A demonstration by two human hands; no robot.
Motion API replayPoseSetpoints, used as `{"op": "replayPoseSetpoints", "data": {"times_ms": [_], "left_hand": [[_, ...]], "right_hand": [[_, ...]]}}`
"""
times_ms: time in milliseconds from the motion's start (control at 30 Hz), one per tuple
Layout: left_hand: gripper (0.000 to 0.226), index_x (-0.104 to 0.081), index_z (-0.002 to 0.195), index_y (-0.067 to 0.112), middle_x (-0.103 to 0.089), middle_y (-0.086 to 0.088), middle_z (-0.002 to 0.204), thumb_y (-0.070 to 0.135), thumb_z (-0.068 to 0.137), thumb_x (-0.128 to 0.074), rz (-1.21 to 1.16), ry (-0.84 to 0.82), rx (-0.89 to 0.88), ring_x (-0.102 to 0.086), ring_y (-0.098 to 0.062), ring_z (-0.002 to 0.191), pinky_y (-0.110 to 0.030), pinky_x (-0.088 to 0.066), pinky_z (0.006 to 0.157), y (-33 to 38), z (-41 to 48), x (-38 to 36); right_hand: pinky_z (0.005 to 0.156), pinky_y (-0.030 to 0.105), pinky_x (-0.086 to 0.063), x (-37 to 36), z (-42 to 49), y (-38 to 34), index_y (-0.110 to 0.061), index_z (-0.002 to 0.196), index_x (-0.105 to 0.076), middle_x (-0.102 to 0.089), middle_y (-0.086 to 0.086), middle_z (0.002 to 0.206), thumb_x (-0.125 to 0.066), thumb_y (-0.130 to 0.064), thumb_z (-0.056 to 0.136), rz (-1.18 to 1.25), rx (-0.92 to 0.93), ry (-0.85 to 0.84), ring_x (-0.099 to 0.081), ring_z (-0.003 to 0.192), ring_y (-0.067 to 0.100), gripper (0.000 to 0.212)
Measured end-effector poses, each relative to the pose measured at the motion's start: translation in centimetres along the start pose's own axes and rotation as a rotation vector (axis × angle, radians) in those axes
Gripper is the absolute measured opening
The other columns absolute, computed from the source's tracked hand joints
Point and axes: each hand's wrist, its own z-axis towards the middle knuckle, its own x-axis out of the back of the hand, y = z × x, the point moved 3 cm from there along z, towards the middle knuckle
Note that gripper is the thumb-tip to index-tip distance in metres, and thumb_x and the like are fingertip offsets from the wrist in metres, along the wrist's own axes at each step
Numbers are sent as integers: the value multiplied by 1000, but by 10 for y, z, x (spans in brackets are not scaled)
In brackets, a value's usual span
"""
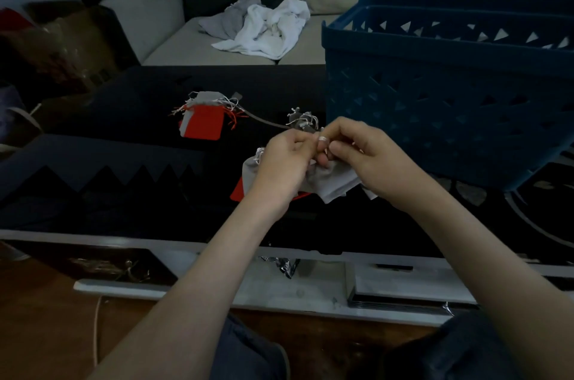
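**Over the dark table: one pouch in hand, several more lying around**

Above the near middle of the table (124,208), both hands meet on a grey pouch (334,182). My left hand (284,159) has its fingers curled round the gathered end. My right hand (369,156) pinches at the mouth, where a pale cord (323,139) loops over a fingertip. Neither hand is open and both have hold of the same pouch, which hangs just above the tabletop. A red pouch (237,193) shows partly beneath it; I cannot tell whether the two touch.

I judge the step in hand to be working the drawstring, either drawing it shut or knotting it. From this feed I cannot say which.

As for progress, I would put it somewhere in the middle. A small heap of red and grey pouches (203,118) lies further back and to the left, its strings loose and tangled. Another grey bundle (302,121) sits just beyond my knuckles. Whether those are finished or waiting, I cannot tell. The blue basket (435,106) stands at the right, near my right hand, and its inside is hidden from me. What I take to be left is finishing this cord, then the red pouch underneath.
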Motion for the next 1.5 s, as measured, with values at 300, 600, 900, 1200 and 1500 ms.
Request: {"op": "replayPoseSetpoints", "data": {"times_ms": [300, 600, 900, 1200, 1500], "left_hand": [[24, -63, 91, 9, -63, 6, 64, 13, 99, -42, 109, 26, -42, -57, -1, 60, -18, -46, 62, 1, -5, -4], [21, -55, 81, 11, -62, 0, 68, 20, 99, -49, 231, 83, -173, -58, -4, 63, -13, -45, 62, 1, -7, -7], [28, -57, 76, 15, -60, 6, 63, 17, 101, -44, -76, -19, 99, -50, -1, 53, -17, -42, 58, -7, 0, -7], [21, -62, 81, 9, -56, 4, 60, 5, 96, -48, -193, -41, 133, -46, 2, 48, -11, -38, 50, -6, 2, -4], [20, -68, 76, 13, -68, 2, 69, 12, 93, -58, -311, 49, 128, -63, -14, 75, -34, -50, 81, -5, 0, -6]], "right_hand": [[69, 6, -40, -2, 2, 5, -11, 113, -44, -62, 6, 76, -53, 1, 91, -40, -22, 153, -57, 69, 4, 27], [78, 17, -43, -5, 1, 5, -17, 111, -58, -64, 4, 87, -49, -2, 92, -227, -4, 154, -58, 91, 15, 26], [75, 29, -37, -5, 1, 10, -6, 88, -61, -63, 3, 77, -58, -11, 88, -554, 109, 349, -55, 78, 23, 6], [64, 11, -41, -3, 4, 6, -7, 94, -68, -65, -1, 82, -56, -22, 94, -121, -135, 92, -56, 72, -3, 19], [58, 10, -45, -3, 4, 14, -14, 75, -63, -63, -2, 71, -60, -19, 91, 138, -301, 56, -57, 63, 0, 17]]}}
